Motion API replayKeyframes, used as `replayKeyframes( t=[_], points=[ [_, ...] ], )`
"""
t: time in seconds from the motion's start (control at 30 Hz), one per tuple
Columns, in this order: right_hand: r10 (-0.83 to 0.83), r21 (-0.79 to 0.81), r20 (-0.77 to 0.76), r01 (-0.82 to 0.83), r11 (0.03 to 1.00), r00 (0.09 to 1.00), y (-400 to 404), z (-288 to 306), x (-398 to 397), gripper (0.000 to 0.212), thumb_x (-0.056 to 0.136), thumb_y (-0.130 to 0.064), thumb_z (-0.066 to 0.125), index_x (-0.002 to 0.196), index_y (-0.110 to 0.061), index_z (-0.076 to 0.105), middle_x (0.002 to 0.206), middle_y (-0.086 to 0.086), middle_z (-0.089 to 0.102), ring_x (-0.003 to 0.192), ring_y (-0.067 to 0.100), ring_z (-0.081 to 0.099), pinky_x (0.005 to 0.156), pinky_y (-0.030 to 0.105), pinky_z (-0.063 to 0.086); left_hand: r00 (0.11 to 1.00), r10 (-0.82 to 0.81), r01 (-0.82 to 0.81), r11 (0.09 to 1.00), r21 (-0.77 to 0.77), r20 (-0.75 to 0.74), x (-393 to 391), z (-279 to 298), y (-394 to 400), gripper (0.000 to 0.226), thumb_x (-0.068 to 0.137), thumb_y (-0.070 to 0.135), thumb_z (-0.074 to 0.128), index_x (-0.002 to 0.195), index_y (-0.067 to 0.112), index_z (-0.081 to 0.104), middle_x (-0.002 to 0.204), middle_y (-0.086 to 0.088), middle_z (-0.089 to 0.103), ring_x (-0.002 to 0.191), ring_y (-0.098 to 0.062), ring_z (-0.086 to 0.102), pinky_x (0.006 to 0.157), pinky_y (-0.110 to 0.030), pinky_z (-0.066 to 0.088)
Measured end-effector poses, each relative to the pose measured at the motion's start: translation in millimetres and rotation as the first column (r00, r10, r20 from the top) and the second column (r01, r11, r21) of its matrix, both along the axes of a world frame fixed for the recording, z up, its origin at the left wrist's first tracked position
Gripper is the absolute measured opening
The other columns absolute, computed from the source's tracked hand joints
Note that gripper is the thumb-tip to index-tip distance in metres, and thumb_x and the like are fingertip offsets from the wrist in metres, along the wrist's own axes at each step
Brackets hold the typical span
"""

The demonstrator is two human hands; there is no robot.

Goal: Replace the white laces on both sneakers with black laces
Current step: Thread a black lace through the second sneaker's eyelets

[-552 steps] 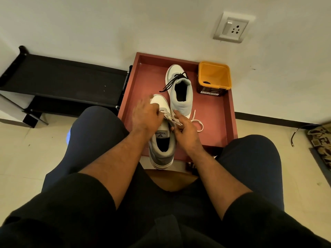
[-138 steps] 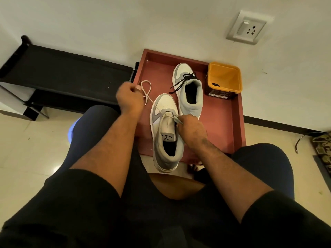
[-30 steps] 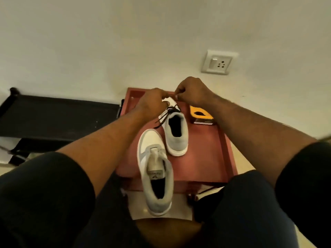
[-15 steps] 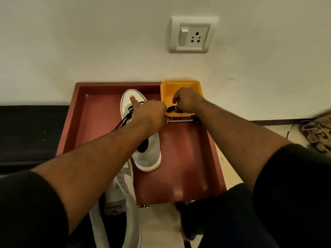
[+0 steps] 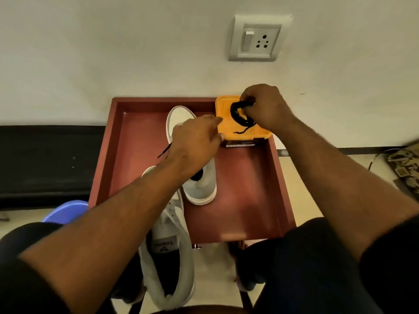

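My right hand (image 5: 264,107) pinches a coiled black lace (image 5: 238,115) just above the orange box (image 5: 229,132) at the tray's far right corner. My left hand (image 5: 195,141) hovers over the far sneaker (image 5: 199,189), fingers reaching to the box's left edge; whether it holds anything cannot be made out. That sneaker carries a black lace (image 5: 164,151) trailing to its left. The near sneaker (image 5: 167,264) has no lace and lies half off the front edge of the red tray (image 5: 249,211), its heel toward me.
A wall with a switch socket (image 5: 257,38) rises right behind the tray. A black low shelf (image 5: 45,159) runs along the left. A blue stool (image 5: 65,211) shows by my left knee. Cables and a patterned mat (image 5: 403,164) lie at the right.
The white lace has been pulled out of the near sneaker. Both hands reached forward to the orange box, and my right hand has lifted the coiled black lace out of it.
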State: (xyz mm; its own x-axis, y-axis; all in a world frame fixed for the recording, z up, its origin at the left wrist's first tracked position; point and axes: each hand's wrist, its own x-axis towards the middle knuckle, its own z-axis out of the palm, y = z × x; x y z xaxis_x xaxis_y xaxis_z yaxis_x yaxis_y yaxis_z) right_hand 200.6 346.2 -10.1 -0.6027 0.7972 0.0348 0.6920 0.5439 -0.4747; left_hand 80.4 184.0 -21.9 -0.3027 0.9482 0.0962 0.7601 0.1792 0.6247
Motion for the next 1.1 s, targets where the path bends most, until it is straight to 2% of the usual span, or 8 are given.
replayKeyframes(
  t=[0.07,0.17,0.47,0.67,0.73,0.8,0.97,1.1],
  points=[
    [-0.021,-0.042,-0.172,0.014,0.999,0.985,-46.3,37.7,19.9,0.019,0.076,-0.002,0.067,0.093,-0.009,0.072,0.092,0.003,0.068,0.086,0.017,0.062,0.074,0.028,0.050,0.907,0.067,-0.115,0.989,0.090,0.416,11.1,22.1,-40.0,0.044,0.090,0.023,0.066,0.134,0.026,0.057,0.115,0.013,0.064,0.099,-0.002,0.059,0.090,-0.012,0.044],
    [-0.019,-0.161,-0.333,-0.037,0.986,0.943,-136.5,69.9,41.2,0.019,0.076,-0.002,0.069,0.089,-0.017,0.072,0.082,-0.011,0.066,0.077,0.003,0.062,0.072,0.019,0.050,0.565,0.091,-0.126,0.992,-0.023,0.820,41.3,50.5,-108.3,0.068,0.084,0.037,0.072,0.144,0.028,0.043,0.127,0.007,0.062,0.089,-0.020,0.068,0.077,-0.033,0.055],
    [-0.249,-0.758,-0.411,-0.178,0.627,0.877,-298.5,11.5,65.2,0.009,0.085,-0.005,0.071,0.090,-0.013,0.071,0.075,0.006,0.071,0.062,0.012,0.064,0.059,0.025,0.054,0.369,0.409,-0.347,0.894,-0.284,0.835,52.2,35.8,-247.7,0.013,0.092,0.020,0.064,0.091,0.010,0.071,0.081,-0.009,0.072,0.071,-0.018,0.064,0.058,-0.026,0.052],
    [-0.170,-0.718,-0.433,-0.225,0.659,0.885,-306.8,2.9,65.9,0.014,0.095,-0.007,0.058,0.087,-0.013,0.067,0.065,-0.003,0.059,0.055,0.008,0.049,0.051,0.020,0.045,0.647,0.424,-0.459,0.880,-0.120,0.635,19.1,32.2,-256.8,0.018,0.082,0.029,0.074,0.078,0.012,0.070,0.064,0.003,0.064,0.062,-0.005,0.059,0.060,-0.026,0.051],
    [-0.213,-0.661,-0.418,-0.135,0.738,0.883,-305.9,-1.5,66.3,0.016,0.098,-0.011,0.053,0.087,-0.020,0.062,0.069,-0.003,0.055,0.052,0.006,0.046,0.048,0.020,0.041,0.792,0.569,-0.592,0.804,0.050,0.221,-0.4,25.1,-256.1,0.035,0.081,0.039,0.070,0.111,0.022,0.069,0.109,-0.004,0.066,0.099,-0.009,0.060,0.086,-0.034,0.052],
    [-0.251,-0.614,-0.411,-0.062,0.787,0.876,-305.4,-4.7,67.7,0.017,0.100,-0.017,0.050,0.088,-0.026,0.059,0.073,-0.004,0.056,0.052,0.004,0.044,0.048,0.020,0.038,0.661,0.751,-0.726,0.643,0.246,-0.012,-6.0,29.8,-259.9,0.063,0.086,0.028,0.065,0.144,0.028,0.041,0.152,-0.012,0.029,0.137,-0.022,0.029,0.109,-0.045,0.033],
    [-0.072,-0.508,-0.494,-0.220,0.832,0.866,-314.2,1.5,66.1,0.020,0.100,-0.007,0.048,0.089,-0.022,0.055,0.072,-0.003,0.055,0.052,-0.005,0.050,0.054,0.010,0.038,0.962,0.198,-0.223,0.967,0.123,0.188,32.1,28.5,-257.6,0.076,0.089,0.008,0.064,0.151,0.031,0.027,0.159,0.001,0.019,0.137,0.001,0.027,0.109,-0.034,0.041],
    [0.013,-0.507,-0.513,-0.315,0.802,0.859,-316.0,2.8,64.6,0.017,0.097,-0.005,0.053,0.088,-0.017,0.060,0.069,-0.010,0.060,0.059,-0.005,0.053,0.059,0.010,0.041,0.852,0.035,0.002,0.998,-0.070,0.522,57.2,8.0,-250.0,0.037,0.090,0.009,0.065,0.126,0.016,0.060,0.118,-0.010,0.065,0.091,-0.013,0.067,0.075,-0.022,0.057]
  ],
)
